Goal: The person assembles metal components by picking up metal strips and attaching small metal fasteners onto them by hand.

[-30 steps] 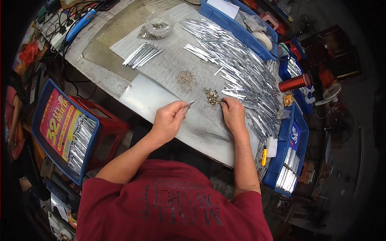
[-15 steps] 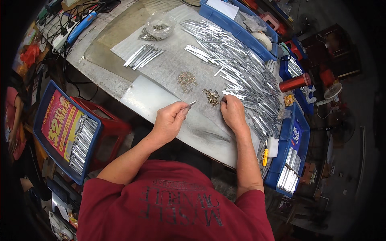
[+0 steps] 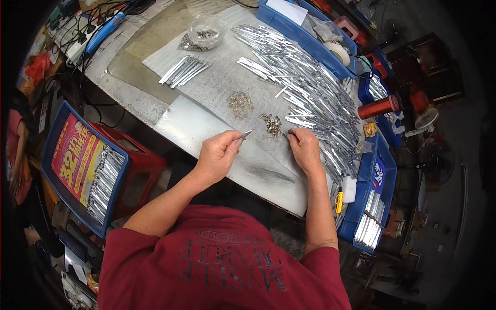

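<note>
My left hand (image 3: 217, 155) is closed in a pinch over the near edge of the table. From its fingertips juts the tip of a slim metal piece (image 3: 247, 134); the rest is hidden in the hand. My right hand (image 3: 306, 150) hovers with thumb and forefinger pressed together, just right of a small heap of brass-coloured metal parts (image 3: 270, 124). Whatever its fingertips hold is too small to make out. Farther left lies a loose pile of fine, thin metal bits (image 3: 240, 105). Beyond my right hand spreads a big heap of silvery metal strips (image 3: 305, 77).
A short row of strips (image 3: 185, 71) and a clear bag of small parts (image 3: 202, 35) lie toward the back. Blue trays of strips stand at the left (image 3: 106, 227) and right (image 3: 382, 155). A yellow-handled tool (image 3: 339, 202) sits by the table's right edge. Another person (image 3: 20, 150) is at far left.
My right hand has drawn slightly right and nearer to me, away from the brass-coloured parts. My left hand has stayed in place with the slim metal piece.
</note>
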Action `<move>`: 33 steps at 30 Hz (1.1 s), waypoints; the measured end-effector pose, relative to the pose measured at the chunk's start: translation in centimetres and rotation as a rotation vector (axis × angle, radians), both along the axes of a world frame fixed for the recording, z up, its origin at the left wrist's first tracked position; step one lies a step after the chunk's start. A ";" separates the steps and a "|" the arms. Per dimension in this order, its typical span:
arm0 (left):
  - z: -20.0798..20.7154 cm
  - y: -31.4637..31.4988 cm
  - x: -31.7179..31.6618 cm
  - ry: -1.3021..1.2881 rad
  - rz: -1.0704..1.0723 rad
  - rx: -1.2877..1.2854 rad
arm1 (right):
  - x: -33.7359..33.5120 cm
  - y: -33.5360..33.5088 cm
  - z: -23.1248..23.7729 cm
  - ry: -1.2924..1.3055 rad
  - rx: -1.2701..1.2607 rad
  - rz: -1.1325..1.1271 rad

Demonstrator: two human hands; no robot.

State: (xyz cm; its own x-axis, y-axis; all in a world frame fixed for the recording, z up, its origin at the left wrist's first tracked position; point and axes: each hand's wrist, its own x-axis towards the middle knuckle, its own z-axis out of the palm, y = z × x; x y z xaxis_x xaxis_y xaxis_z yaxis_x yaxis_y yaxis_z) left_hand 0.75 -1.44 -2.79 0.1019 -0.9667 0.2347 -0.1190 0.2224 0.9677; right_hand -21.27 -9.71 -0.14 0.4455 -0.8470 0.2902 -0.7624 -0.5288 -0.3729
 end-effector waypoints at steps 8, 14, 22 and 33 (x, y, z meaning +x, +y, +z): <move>-0.1 0.0 0.0 0.008 0.002 0.000 | 0.3 -0.2 -0.2 0.053 0.029 -0.004; -0.2 0.0 -0.1 0.026 0.020 -0.027 | 0.6 -0.5 -0.7 0.119 -0.057 0.049; -0.2 0.1 -0.1 0.039 0.029 -0.009 | 2.1 -0.2 -0.6 0.239 0.049 -0.176; 0.1 -0.1 -0.2 0.024 0.053 -0.084 | 1.8 -1.1 0.6 0.145 0.262 -0.155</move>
State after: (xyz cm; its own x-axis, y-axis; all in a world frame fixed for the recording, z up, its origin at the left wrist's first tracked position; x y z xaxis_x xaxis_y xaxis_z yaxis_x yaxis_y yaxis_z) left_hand 0.60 -1.54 -2.73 0.1585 -0.9369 0.3115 -0.1098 0.2969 0.9486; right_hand -19.42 -10.84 0.51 0.3265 -0.9452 -0.0031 -0.8813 -0.3032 -0.3623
